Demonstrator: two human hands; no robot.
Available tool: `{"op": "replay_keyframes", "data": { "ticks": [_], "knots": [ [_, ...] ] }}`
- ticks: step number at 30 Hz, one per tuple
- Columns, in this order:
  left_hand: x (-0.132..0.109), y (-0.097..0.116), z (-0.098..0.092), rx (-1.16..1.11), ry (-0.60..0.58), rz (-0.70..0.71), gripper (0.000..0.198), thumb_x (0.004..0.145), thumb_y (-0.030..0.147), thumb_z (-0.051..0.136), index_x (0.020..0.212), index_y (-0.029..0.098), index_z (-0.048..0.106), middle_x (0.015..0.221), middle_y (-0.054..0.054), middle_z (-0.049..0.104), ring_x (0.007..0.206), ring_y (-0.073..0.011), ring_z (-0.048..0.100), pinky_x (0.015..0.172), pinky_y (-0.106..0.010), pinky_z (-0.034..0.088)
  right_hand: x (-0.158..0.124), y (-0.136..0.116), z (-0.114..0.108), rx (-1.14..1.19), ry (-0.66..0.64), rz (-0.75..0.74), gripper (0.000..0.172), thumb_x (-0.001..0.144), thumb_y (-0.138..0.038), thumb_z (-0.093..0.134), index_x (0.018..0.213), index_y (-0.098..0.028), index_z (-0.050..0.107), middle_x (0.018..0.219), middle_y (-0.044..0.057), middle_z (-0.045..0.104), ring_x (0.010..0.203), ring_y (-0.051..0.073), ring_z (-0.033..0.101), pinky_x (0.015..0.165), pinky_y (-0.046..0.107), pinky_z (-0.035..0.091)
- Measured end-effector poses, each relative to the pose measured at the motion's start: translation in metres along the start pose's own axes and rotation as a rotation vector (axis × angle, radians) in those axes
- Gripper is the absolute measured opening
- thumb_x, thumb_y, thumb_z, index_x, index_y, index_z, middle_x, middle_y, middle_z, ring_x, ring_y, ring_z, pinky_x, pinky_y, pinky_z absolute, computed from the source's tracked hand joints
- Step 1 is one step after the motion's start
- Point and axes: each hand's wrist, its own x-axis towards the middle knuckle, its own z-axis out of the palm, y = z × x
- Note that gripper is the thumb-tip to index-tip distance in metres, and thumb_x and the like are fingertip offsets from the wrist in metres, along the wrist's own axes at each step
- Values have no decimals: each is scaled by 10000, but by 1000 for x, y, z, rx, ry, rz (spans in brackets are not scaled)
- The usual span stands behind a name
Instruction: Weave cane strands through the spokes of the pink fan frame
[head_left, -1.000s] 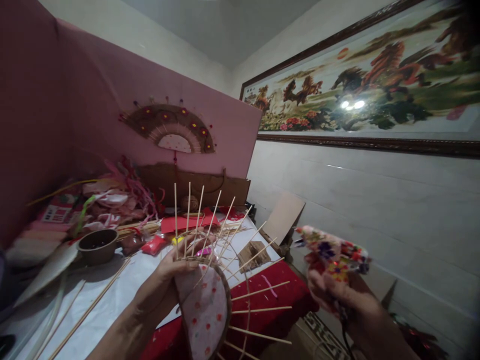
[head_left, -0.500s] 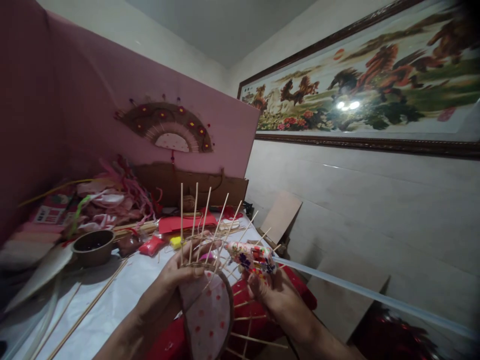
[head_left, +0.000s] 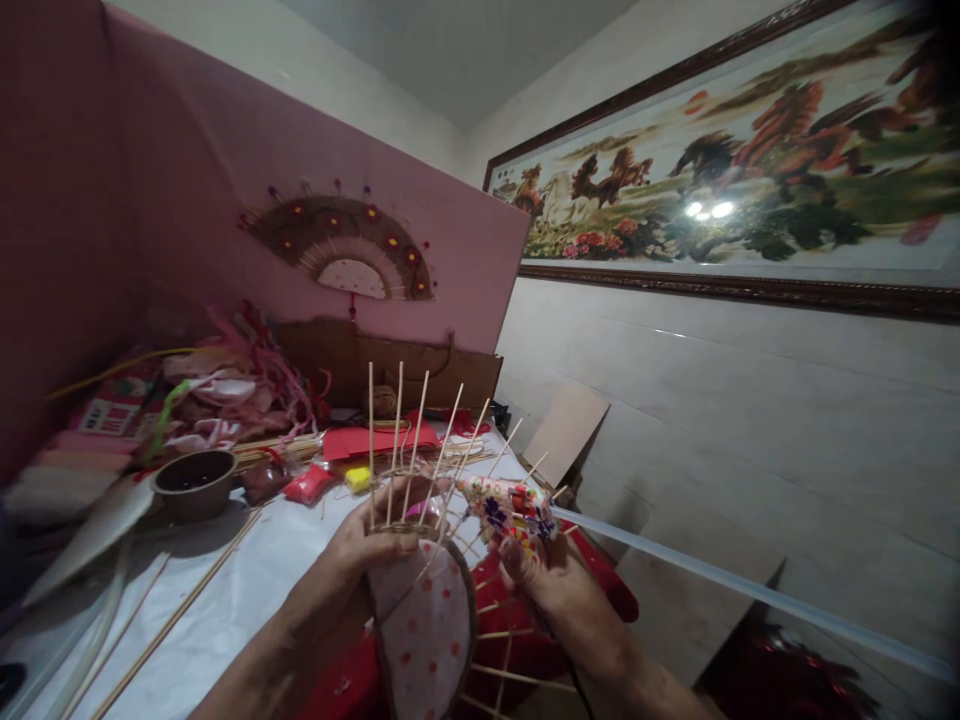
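Observation:
My left hand [head_left: 364,545] is closed on the rim of a half-made fan [head_left: 427,630], a half disc of dotted pink cloth with thin wooden sticks [head_left: 417,432] radiating from it. My right hand [head_left: 551,590] grips a glue gun [head_left: 506,505] wrapped in flowered paper, its nozzle pointing left at the base of the sticks by my left fingers. A long clear glue stick [head_left: 750,592] trails from the gun's back out to the right.
A white-covered table [head_left: 247,590] bears a brown bowl [head_left: 195,483], loose long sticks [head_left: 176,615], pink ribbon scraps [head_left: 232,385], red paper [head_left: 375,440] and a yellow block [head_left: 358,479]. A finished brown fan [head_left: 341,250] hangs on the pink board. Cardboard pieces [head_left: 566,430] lean against the right wall.
My right hand has brought the glue gun from the lower right up to the fan's sticks. It now holds nearly still there. My left hand has kept its hold.

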Motion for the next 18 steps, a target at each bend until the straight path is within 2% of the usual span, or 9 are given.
{"op": "replay_keyframes", "data": {
  "ticks": [7,12,18],
  "knots": [
    [-1,0,1,-14,-13,16,470,607,92,715,1060,208,663,1169,-102,627,873,-231,614,751,-324,462,2,-1,-2,39,-55,70,522,781,-680,508,918,-201,663,571,5,507,587,162,489,574,300,438],
    [-1,1,1,-46,24,-1,483,593,51,721,1049,199,670,1236,-120,604,962,-257,612,794,-331,459,1,1,-2,68,-49,89,520,779,-675,517,953,-202,645,600,5,514,569,148,467,535,280,419],
    [0,0,1,-49,32,7,494,591,62,721,1061,201,663,1218,-113,620,958,-255,617,787,-326,464,1,-3,-2,46,-94,116,540,775,-708,485,835,-188,616,553,-23,453,495,108,379,481,256,361]
  ]
}}
